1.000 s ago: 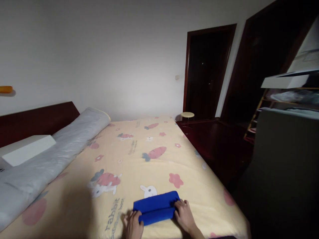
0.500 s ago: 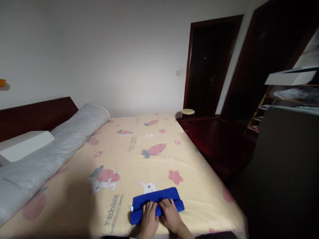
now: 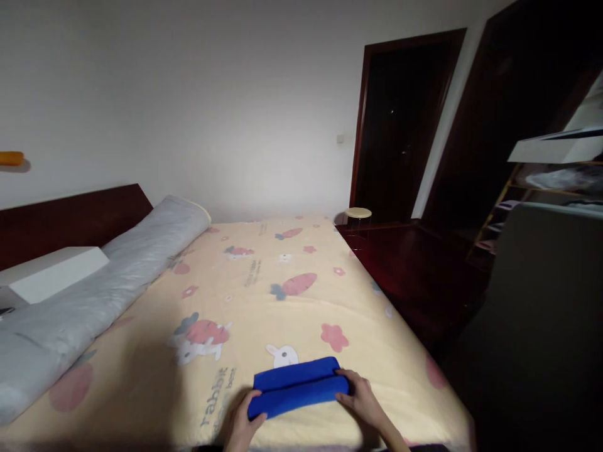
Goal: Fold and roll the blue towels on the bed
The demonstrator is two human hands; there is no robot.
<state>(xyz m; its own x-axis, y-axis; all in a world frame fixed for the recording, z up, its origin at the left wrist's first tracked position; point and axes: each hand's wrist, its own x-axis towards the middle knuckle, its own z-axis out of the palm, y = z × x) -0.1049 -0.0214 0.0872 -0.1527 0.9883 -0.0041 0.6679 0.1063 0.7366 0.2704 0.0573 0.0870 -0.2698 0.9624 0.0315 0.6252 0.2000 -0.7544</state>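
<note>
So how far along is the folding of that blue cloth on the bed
The blue cloth already lies folded into a narrow, layered strip on the yellow bedsheet. In hand: the left hand cups its left end and the right hand presses its right end. Probably left: one more fold across, or simply letting go; neither has begun.

One blue cloth (image 3: 298, 387) lies on one bed (image 3: 264, 301) — and two hands, the left hand (image 3: 242, 420) and the right hand (image 3: 362, 397), are near it. Far left there is one long grey pillow (image 3: 101, 292) and one white box (image 3: 51, 273). Far right — one small round stool (image 3: 358, 214).
</note>
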